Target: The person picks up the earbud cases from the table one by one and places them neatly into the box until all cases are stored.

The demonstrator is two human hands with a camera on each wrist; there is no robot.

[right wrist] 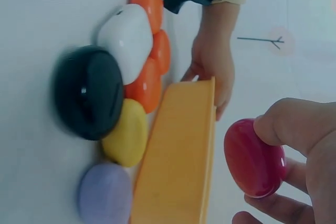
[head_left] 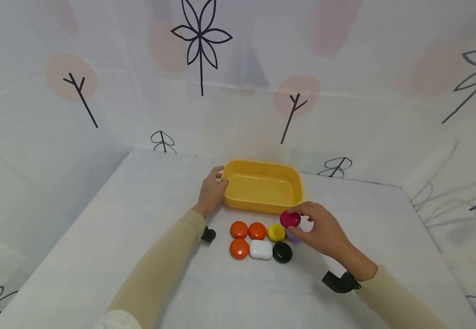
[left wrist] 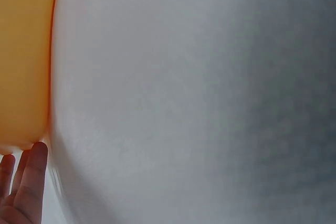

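My right hand pinches a glossy crimson rounded disc between thumb and fingers, off the table by the front right corner of the yellow tray. My left hand grips the tray's left end, with fingertips against its outside in the left wrist view. In front of the tray lie three orange discs, a yellow disc, a white rounded block and a black disc. A lilac disc lies beside the yellow one, partly covered by the right hand in the head view.
A white cloth covers the table. Patterned fabric rises behind the tray and along both sides. Each wrist carries a dark strap mount.
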